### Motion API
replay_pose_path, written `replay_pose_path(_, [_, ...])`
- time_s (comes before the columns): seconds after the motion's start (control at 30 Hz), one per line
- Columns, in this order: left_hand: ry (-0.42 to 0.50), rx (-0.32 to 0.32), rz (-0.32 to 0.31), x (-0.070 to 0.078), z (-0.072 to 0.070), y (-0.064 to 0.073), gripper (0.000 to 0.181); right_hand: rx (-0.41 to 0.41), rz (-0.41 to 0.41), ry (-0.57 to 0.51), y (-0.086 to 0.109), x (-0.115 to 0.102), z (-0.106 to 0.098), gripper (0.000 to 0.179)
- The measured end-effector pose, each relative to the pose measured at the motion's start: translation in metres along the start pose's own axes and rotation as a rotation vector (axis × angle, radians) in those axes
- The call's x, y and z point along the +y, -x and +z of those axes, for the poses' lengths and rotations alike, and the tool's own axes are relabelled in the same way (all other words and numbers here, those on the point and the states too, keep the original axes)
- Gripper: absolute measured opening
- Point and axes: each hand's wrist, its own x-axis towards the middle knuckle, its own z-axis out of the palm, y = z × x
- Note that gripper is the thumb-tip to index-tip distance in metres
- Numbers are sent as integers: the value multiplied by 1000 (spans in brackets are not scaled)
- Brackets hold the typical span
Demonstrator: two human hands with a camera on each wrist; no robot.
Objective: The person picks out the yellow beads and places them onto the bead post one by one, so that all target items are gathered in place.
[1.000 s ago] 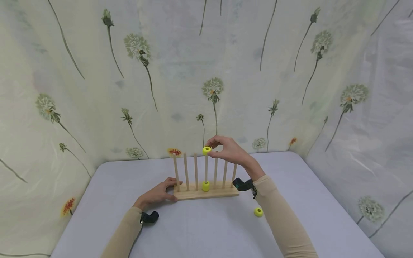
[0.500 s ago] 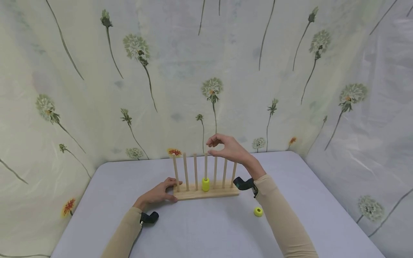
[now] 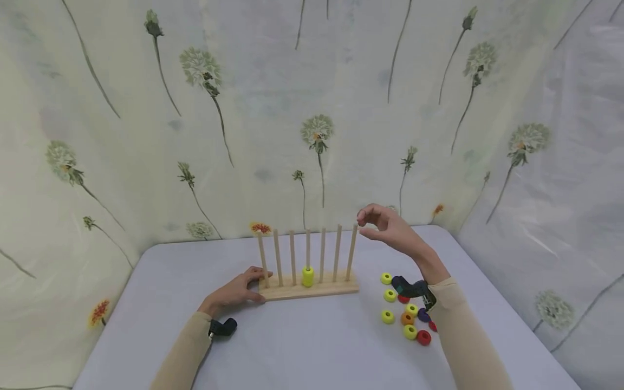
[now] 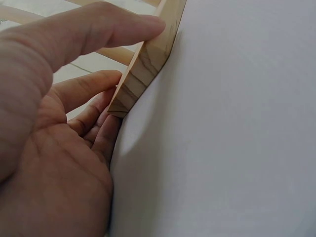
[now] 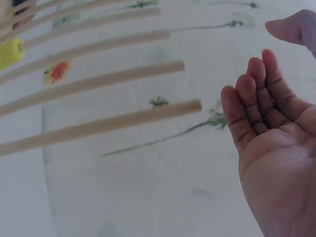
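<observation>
A wooden peg rack (image 3: pixel 312 292) with a row of upright dowels stands on the table. On its middle dowel, yellow beads (image 3: pixel 308 277) sit stacked at the base. My left hand (image 3: pixel 233 293) grips the left end of the base, thumb at the front side and fingers at the back, as the left wrist view shows on the wood (image 4: pixel 145 69). High by the top of the rightmost dowel (image 3: pixel 352 252), my right hand (image 3: pixel 392 230) holds nothing. In the right wrist view its thumb and bent fingers (image 5: pixel 249 101) are apart, clear of the dowel tips.
Several loose beads lie right of the rack, among them a yellow bead (image 3: pixel 387 317), an orange bead (image 3: pixel 407 318), a red bead (image 3: pixel 423 338) and a dark purple bead (image 3: pixel 423 314). My right forearm (image 3: pixel 468 325) partly covers this group. A flower-print curtain (image 3: pixel 263 108) hangs behind the table.
The right hand let go of a yellow bead, which dropped down the middle dowel onto the one below. Then the hand moved right, uncovering more loose beads. The left hand kept its grip.
</observation>
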Motion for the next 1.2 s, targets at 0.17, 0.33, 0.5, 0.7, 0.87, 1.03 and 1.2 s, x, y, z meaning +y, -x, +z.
replay_pose_path(0.17, [-16,1,-12,0,0,-2,67,35,113,50,40,30,-16,21])
replay_pose_path(0.33, [2,-3,-20,1,1,-1,66,45,253,134,84,63,-26,25])
replay_pose_path(0.5, [21,-5,-23,1,2,-2,66,18,373,161,130,91,-29,28])
replay_pose_path(0.7, [-5,2,-24,-1,1,-2,66,-3,531,167,169,119,-28,34])
replay_pose_path(0.87, [3,6,-30,-1,1,0,66,-24,599,149,183,133,-22,36])
replay_pose_path(1.03, [8,4,-29,1,1,0,66,-35,636,176,186,140,-16,35])
replay_pose_path(1.2, [4,7,-33,4,2,1,67,-42,665,226,185,140,-11,36])
